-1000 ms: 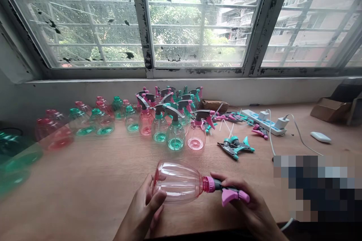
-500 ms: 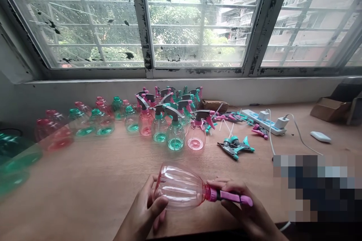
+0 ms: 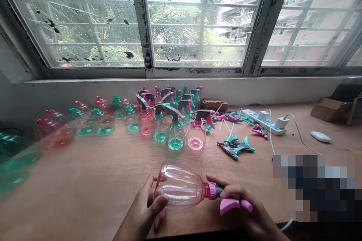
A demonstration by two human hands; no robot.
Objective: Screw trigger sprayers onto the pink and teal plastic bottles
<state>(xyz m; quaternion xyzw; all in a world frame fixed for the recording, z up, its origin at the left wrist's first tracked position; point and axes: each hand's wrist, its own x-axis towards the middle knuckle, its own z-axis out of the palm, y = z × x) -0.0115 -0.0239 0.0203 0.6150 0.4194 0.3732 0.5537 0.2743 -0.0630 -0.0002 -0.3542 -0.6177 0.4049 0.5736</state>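
A clear pink spray bottle (image 3: 181, 186) lies on its side in the air above the near part of the table, its base to the left. My left hand (image 3: 148, 203) is wrapped around the base end, thumb on the near side. On the neck sits a spray head (image 3: 219, 192) with a pink collar, dark body and pink trigger. My right hand (image 3: 240, 199) grips this spray head, fingers over its dark body, with the trigger and nozzle pointing toward me.
Capped spray bottles (image 3: 175, 135) stand in a group behind my hands. Open pink and green bottles (image 3: 103, 122) line the left. Loose spray heads (image 3: 236, 147), a power strip (image 3: 264, 121), a white mouse (image 3: 320, 136) and a cardboard box (image 3: 329, 108) occupy the right.
The spray head has turned in my right hand, so its pink trigger now hangs toward me. My right fingers have shifted over its body. My left hand holds the bottle almost still.
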